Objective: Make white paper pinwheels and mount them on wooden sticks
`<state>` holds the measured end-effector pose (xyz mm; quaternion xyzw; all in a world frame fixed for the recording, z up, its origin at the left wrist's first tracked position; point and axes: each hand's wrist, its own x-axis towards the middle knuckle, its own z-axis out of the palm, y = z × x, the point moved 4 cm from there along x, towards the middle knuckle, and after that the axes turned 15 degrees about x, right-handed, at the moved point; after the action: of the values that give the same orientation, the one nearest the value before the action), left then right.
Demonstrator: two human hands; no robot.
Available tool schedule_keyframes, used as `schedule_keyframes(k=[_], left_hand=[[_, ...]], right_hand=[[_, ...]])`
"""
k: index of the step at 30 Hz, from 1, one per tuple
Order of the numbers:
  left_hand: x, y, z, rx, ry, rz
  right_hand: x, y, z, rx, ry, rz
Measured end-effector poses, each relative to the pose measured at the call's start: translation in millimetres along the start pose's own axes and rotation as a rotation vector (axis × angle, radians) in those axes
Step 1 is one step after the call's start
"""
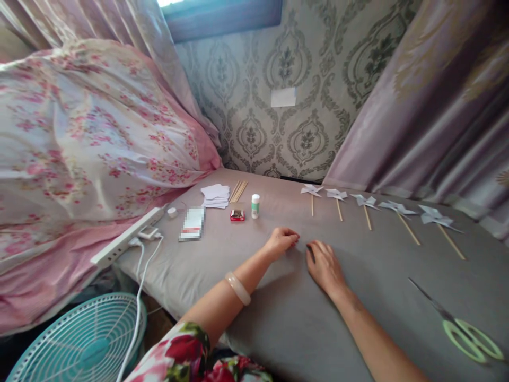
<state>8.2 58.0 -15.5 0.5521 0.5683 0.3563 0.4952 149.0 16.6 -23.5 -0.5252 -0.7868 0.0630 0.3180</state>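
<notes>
My left hand, below a pale bangle, hovers low over or rests on the grey cloth; its fingers are curled together with nothing visible in them. Beside it my right hand lies on the cloth, fingers bent and the thumb a little apart, holding nothing I can see. A gap separates the hands. Nearest beyond them stand a white-and-green glue stick and a small red box. Several white paper pinwheels on wooden sticks lie in a row to the right.
Green-handled scissors lie at lower right. Stacked white paper, wooden sticks, a blurred white-and-red item and a small white cap sit back left. A power strip with cords borders the left edge, above a teal fan.
</notes>
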Motion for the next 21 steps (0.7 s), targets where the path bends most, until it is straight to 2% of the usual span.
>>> schedule_keyframes(k=[3,6,8,10,16,21], left_hand=[[-11.3,14.9,-24.1,-0.012,-0.077,0.043],[-15.7,29.2,-60.1,-0.020,-0.077,0.144],[-13.9,32.1,-89.1,0.018,0.008,0.154],[-10.1,30.3,-120.6,0.094,0.156,0.144],[5.3,12.3,-212.3,0.235,0.449,0.098],[15.7,1.5,-287.7,0.471,0.682,0.030]], right_hand=[[-1.3,0.0,1.4,0.003,0.011,-0.008],[-2.0,1.5,2.6,0.022,0.027,-0.010],[-2.3,2.2,2.9,0.030,0.038,-0.007],[-2.5,2.2,3.0,0.034,0.049,-0.012],[-3.3,2.9,3.6,0.039,0.096,-0.062],[-4.1,5.2,5.9,0.034,0.111,-0.101]])
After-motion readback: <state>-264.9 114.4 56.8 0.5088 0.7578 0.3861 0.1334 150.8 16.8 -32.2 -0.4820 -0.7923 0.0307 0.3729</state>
